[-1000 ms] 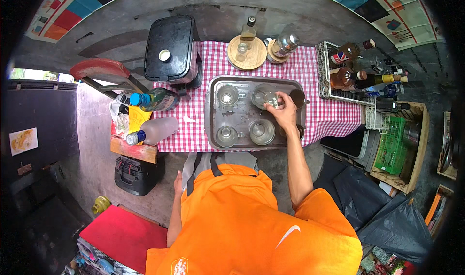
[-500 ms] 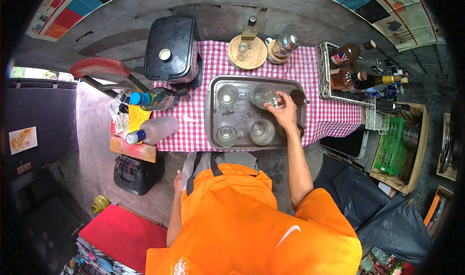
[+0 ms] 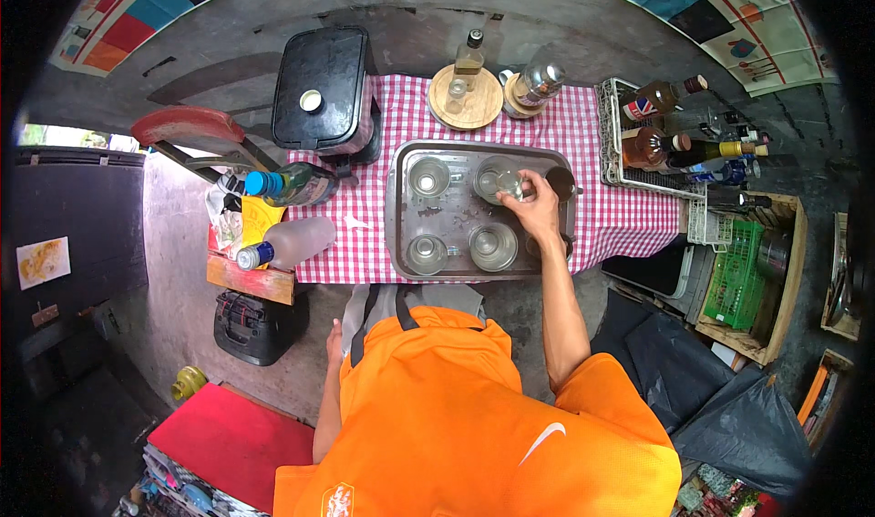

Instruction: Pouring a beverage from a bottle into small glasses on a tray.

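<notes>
My right hand [image 3: 536, 205] pinches a small clear shot glass [image 3: 511, 186] between thumb and fingers. It is tipped over the back-middle glass [image 3: 487, 174] on the grey-brown tray [image 3: 396, 209]; whether liquid runs from it is too small to tell. A back-left glass [image 3: 428, 178], a front-left glass mug [image 3: 426, 255] and a wider front-middle glass [image 3: 493, 247] also stand there. Beside my right hand is a dark cup [image 3: 561, 183]; another dark cup is partly hidden under my wrist. Down by my left side hangs my left hand [image 3: 335, 344], fingers stretched out, holding nothing visible.
Behind the tray, a bottle and small glass stand on a round wooden board [image 3: 474, 116], with a capped glass jar [image 3: 538, 87] alongside. A wire rack [image 3: 612, 143] of bottles is right. A black-lidded container [image 3: 319, 71] and two bottles, one frosted [image 3: 301, 242], are left.
The shot glass in my right hand has shifted very slightly and seems tilted more over the glass below. My left hand stays by my side.
</notes>
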{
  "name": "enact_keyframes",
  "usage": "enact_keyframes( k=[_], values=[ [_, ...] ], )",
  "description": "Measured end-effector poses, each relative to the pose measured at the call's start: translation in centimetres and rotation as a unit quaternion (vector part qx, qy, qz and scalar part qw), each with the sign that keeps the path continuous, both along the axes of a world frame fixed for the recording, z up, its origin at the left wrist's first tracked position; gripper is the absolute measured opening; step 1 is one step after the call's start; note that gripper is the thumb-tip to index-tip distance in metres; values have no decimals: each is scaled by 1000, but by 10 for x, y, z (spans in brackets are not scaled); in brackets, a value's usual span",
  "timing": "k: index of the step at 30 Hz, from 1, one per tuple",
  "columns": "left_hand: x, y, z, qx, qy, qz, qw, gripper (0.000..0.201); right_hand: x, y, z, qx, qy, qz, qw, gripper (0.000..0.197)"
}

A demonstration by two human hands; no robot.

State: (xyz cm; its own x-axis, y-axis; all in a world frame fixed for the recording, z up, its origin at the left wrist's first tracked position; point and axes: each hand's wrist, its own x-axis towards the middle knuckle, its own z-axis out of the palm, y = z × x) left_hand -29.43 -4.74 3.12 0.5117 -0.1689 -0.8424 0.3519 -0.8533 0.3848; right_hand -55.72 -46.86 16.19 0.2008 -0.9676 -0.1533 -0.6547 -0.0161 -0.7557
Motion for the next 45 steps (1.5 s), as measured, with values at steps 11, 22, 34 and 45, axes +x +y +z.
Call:
enact_keyframes(
  k=[11, 22, 34, 45],
  values=[
    [7, 31, -44, -8, 2, 25, 1000, 76, 6, -2, 0, -24, 7, 19, 1000, 59],
    [23, 73, -103, 4, -5, 70, 998, 76, 8, -3, 1, -15, 12, 26, 999, 60],
    [-1, 15, -9, -11, 2, -5, 1000, 82, 5, -6, -1, -7, 27, 33, 999, 60],
    [-6, 19, -16, -14, -2, 10, 1000, 79, 4, -10, -2, -32, 45, 44, 998, 58]
  ],
)
